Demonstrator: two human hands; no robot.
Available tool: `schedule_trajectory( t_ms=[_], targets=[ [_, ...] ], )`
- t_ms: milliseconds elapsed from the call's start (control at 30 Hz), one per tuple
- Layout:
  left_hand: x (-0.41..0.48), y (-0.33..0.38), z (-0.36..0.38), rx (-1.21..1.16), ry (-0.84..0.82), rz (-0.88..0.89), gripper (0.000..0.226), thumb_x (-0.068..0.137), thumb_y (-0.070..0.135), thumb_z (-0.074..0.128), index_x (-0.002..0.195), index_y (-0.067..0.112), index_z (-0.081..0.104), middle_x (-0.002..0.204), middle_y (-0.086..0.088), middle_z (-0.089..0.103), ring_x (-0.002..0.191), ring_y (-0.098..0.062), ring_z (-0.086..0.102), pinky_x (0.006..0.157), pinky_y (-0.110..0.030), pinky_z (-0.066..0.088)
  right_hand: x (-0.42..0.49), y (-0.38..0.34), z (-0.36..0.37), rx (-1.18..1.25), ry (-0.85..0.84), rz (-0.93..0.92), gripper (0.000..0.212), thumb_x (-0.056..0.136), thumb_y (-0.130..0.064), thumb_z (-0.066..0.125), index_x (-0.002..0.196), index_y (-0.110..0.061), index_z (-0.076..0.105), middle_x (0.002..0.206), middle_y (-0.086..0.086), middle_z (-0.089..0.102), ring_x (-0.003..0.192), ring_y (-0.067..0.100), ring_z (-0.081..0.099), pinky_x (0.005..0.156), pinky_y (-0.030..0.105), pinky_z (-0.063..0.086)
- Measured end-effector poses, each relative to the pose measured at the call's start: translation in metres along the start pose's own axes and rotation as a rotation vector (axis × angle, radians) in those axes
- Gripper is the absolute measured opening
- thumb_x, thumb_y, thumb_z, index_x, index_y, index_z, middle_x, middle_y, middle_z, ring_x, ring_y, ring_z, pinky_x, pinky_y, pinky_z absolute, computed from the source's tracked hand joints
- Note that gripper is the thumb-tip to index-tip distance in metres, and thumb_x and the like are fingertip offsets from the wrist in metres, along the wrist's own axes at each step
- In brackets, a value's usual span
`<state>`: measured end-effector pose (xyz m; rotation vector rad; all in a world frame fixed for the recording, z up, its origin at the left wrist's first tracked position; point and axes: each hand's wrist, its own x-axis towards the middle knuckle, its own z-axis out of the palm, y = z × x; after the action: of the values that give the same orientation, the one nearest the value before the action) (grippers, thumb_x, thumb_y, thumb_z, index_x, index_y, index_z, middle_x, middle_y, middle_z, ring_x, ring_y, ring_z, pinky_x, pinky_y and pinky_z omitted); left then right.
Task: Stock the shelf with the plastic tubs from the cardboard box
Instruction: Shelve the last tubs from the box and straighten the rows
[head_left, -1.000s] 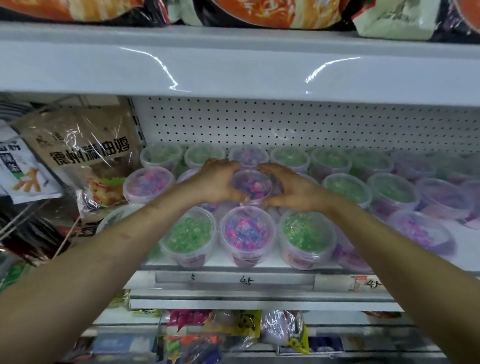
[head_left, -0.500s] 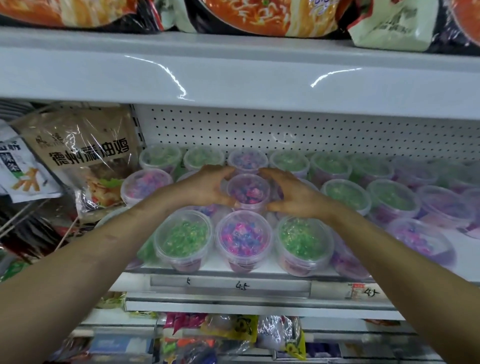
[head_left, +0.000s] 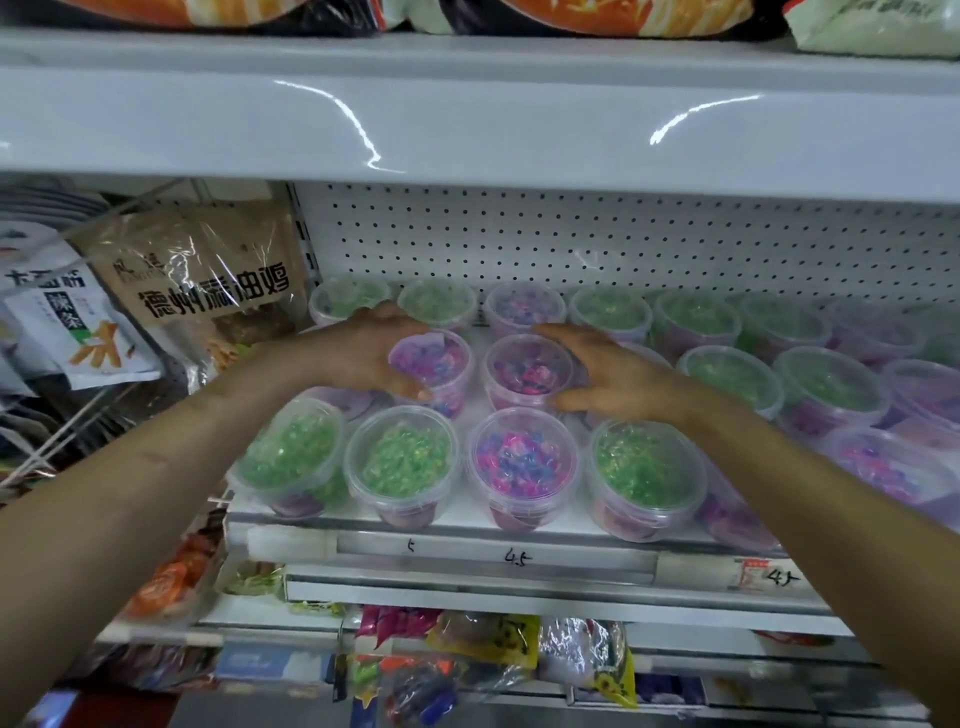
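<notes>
pink tub (head_left: 436, 364): left hand (head_left: 358, 353); second tub (head_left: 524, 370): right hand (head_left: 618, 380); gap narrow

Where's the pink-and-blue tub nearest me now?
Head view, centre: the clear plastic tub of pink-and-blue pieces stands on the white shelf, front row, between two green-filled tubs.

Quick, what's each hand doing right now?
Left hand: grips a pink tub in the middle row.
Right hand: fingers curled round the next pink tub, holding it.
</notes>
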<state>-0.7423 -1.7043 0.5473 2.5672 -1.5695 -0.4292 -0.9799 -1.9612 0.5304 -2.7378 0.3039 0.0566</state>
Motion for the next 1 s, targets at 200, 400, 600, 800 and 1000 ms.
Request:
schedule_trajectory(
  t_ms=[200, 400, 600, 800, 1000],
  targets=[
    [0.003, 0.010, 0.012, 0.058, 0.080, -0.005, 0.102, 0.066, 0.085, 0.069, 0.150, 0.034, 0.043, 0.132, -0.006, 0.043, 0.126, -0.026, 0.045, 0.106, -0.040, 0.043, -0.001, -0.014, 0.001, 0.008, 0.050, 0.022, 0.107, 0.081, -0.063, 0.079, 0.164, -0.028, 0.022, 0.167, 0.002, 0.029, 0.154, 0.021, 0.031, 0.124, 0.040, 0.030],
    [0.002, 0.007, 0.002, 0.064, 0.046, 0.005, 0.115, 0.056, 0.101, 0.045, 0.151, 0.037, 0.039, 0.145, -0.005, 0.043, 0.135, -0.028, 0.045, 0.112, -0.046, 0.040, -0.006, -0.005, -0.006, 0.077, 0.030, 0.061, 0.108, 0.080, -0.065, 0.080, 0.164, -0.035, 0.020, 0.169, -0.006, 0.024, 0.154, 0.014, 0.027, 0.126, 0.042, 0.029],
    [0.009, -0.006, 0.001, -0.053, -0.049, 0.103, 0.109, 0.060, 0.081, 0.065, 0.156, 0.040, 0.036, 0.156, 0.006, 0.037, 0.143, -0.017, 0.033, 0.121, -0.041, 0.030, -0.001, -0.005, -0.008, 0.126, -0.057, -0.007, 0.092, 0.092, -0.030, 0.079, 0.166, -0.033, 0.023, 0.169, -0.009, 0.030, 0.151, 0.009, 0.033, 0.125, 0.034, 0.030],
    [0.004, 0.009, 0.006, 0.090, 0.106, 0.012, 0.123, 0.049, 0.099, 0.043, 0.153, 0.034, 0.039, 0.143, -0.002, 0.046, 0.133, -0.026, 0.045, 0.112, -0.040, 0.037, 0.005, -0.002, -0.006, 0.088, 0.007, 0.023, 0.097, 0.085, -0.038, 0.084, 0.164, -0.031, 0.028, 0.163, -0.002, 0.037, 0.146, 0.012, 0.039, 0.122, 0.038, 0.034],
    [0.010, -0.001, 0.006, 0.117, 0.054, 0.048, 0.124, 0.054, 0.107, 0.034, 0.158, 0.039, 0.029, 0.158, 0.001, 0.037, 0.144, -0.026, 0.036, 0.121, -0.047, 0.027, 0.003, -0.001, -0.009, 0.115, 0.005, 0.013, 0.104, 0.085, -0.049, 0.084, 0.165, -0.039, 0.019, 0.166, -0.006, 0.030, 0.151, 0.011, 0.031, 0.124, 0.037, 0.030]
  ],
)
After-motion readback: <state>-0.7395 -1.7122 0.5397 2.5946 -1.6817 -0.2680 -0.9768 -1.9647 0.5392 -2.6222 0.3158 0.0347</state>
